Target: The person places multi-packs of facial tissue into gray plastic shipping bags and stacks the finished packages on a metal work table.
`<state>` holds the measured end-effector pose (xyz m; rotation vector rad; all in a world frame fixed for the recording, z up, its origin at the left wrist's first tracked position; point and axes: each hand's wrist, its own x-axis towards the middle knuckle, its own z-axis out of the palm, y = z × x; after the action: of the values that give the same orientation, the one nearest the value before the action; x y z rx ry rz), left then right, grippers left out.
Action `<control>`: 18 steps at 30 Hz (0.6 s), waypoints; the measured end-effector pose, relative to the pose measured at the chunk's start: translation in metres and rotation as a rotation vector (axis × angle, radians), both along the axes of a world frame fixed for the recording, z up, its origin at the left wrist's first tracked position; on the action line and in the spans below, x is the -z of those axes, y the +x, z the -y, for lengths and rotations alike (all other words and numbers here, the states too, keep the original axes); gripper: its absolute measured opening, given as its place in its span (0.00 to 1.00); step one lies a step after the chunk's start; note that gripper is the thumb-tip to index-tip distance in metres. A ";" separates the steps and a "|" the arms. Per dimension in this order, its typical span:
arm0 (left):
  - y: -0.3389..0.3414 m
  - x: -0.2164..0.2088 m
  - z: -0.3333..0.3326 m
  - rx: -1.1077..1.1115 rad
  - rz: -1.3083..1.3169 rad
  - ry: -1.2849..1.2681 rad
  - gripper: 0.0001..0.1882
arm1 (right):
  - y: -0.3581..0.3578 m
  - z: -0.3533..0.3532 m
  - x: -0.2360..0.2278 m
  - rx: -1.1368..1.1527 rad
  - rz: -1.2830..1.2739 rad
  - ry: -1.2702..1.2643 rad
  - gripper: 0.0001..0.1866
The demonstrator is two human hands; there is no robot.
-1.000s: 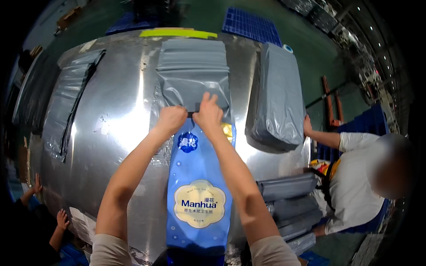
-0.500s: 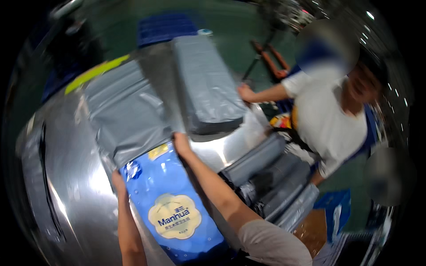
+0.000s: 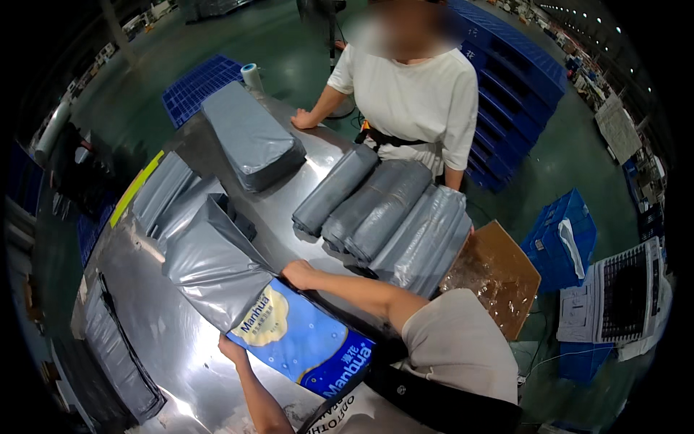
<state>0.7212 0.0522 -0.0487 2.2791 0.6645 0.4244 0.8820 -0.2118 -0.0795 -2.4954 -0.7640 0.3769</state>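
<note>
A long blue package with a cream oval patch [image 3: 300, 336] lies on the shiny metal table [image 3: 144, 311], its far end inside the mouth of a grey plastic mailer bag [image 3: 213, 264]. My right hand [image 3: 298, 273] grips the upper edge of the package where the bag begins. My left hand [image 3: 233, 350] holds the lower edge of the package at the bag's rim. The bag covers about a third of the package.
Several rolled grey mailer bundles [image 3: 390, 220] lie to the right on the table. A filled grey parcel [image 3: 249, 137] lies further back. A person in a white shirt [image 3: 408, 94] leans a hand on the far edge. A cardboard sheet [image 3: 495, 275] and blue crates [image 3: 560, 239] stand right.
My head has turned right, so the table now runs diagonally. The grey bag has come further over the blue package, and both hands have shifted to the package's two sides.
</note>
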 end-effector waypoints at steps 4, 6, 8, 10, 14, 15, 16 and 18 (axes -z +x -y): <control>-0.093 0.086 0.026 0.164 -0.346 0.255 0.17 | -0.056 0.070 0.052 0.085 0.180 0.025 0.09; -0.177 0.078 0.062 0.325 -0.582 0.110 0.18 | -0.154 0.120 0.041 -0.002 -0.117 -0.012 0.09; -0.221 0.055 0.114 0.393 -0.593 -0.094 0.18 | -0.210 0.157 0.039 -0.028 -0.186 -0.210 0.11; -0.231 0.034 0.143 0.422 -0.589 -0.212 0.19 | -0.258 0.194 0.048 0.042 -0.361 -0.281 0.12; -0.237 0.007 0.161 0.387 -0.571 -0.341 0.19 | -0.285 0.211 0.015 -0.150 -0.559 -0.395 0.15; -0.242 0.006 0.165 0.386 -0.579 -0.366 0.20 | -0.296 0.205 0.017 -0.182 -0.558 -0.382 0.15; -0.243 0.008 0.167 0.385 -0.582 -0.367 0.20 | -0.304 0.194 0.022 -0.220 -0.534 -0.346 0.15; -0.258 0.015 0.167 0.353 -0.601 -0.375 0.20 | -0.330 0.152 0.040 -0.306 -0.458 -0.234 0.15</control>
<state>0.4632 -0.1153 -0.0637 2.0870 0.5456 -0.5339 0.5516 -0.3635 -0.1192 -2.3541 -0.9464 1.1587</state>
